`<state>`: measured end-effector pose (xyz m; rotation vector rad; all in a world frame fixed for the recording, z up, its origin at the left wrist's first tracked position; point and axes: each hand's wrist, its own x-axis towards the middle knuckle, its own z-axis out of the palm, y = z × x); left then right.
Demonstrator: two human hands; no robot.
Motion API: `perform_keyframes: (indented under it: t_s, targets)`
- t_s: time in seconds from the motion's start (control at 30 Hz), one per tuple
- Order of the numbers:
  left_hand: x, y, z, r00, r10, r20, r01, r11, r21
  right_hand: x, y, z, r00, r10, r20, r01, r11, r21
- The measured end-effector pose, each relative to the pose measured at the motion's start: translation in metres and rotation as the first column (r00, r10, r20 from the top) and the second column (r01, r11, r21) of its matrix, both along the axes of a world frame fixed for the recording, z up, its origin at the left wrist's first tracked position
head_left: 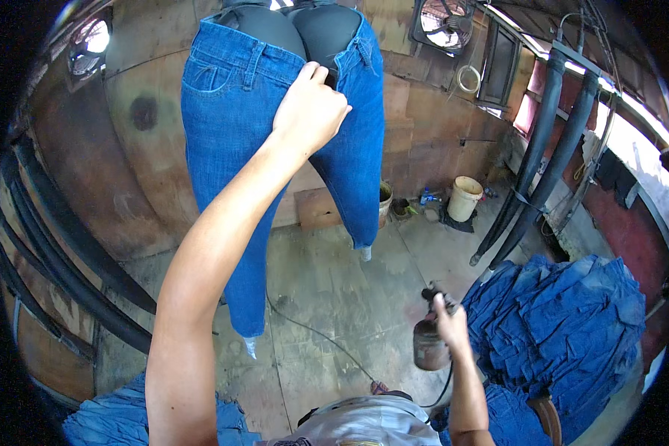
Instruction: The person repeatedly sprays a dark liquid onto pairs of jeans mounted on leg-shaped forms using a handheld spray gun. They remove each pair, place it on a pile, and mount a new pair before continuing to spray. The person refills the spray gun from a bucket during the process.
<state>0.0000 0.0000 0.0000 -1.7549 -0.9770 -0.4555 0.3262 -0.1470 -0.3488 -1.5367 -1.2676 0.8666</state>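
Observation:
A pair of blue jeans (pixel 227 141) hangs upright in front of me, pulled over black inflated leg forms (pixel 271 33) that show above the unfastened waist. My left hand (pixel 312 110) is closed on the edge of the jeans at the front opening, knuckles up; its fingertips are partly hidden. Low on the right, apart from the jeans, my right hand (pixel 451 325) grips a spray gun (pixel 430 348) with a dark cup under it. A hose runs down from the gun toward my body. The jeans' frayed hems hang above the floor.
Piles of blue jeans lie at the right (pixel 557 327) and lower left (pixel 119 416). Long black tubes (pixel 89 253) hang at the left, and a pair of black leg forms (pixel 546 156) at the right. A white bucket (pixel 464 199) stands by the back wall. A thin hose (pixel 320 331) crosses the floor.

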Motion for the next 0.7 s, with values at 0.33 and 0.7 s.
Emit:
perform_keyframes:
  t_s: [0.33,0.7]
  targets:
    - [0.023,-0.006,0.005,1.000,0.002,0.003,-0.002,1.000,0.001,-0.063,0.020,0.086,0.996,0.090,0.024,-0.093,0.973,0.209]
    - [0.010,-0.031,0.007,0.999,-0.045,-0.010,0.044,0.998,-0.039,-0.076,0.009,0.194,0.912,0.351,-0.212,-0.088,0.673,0.734]
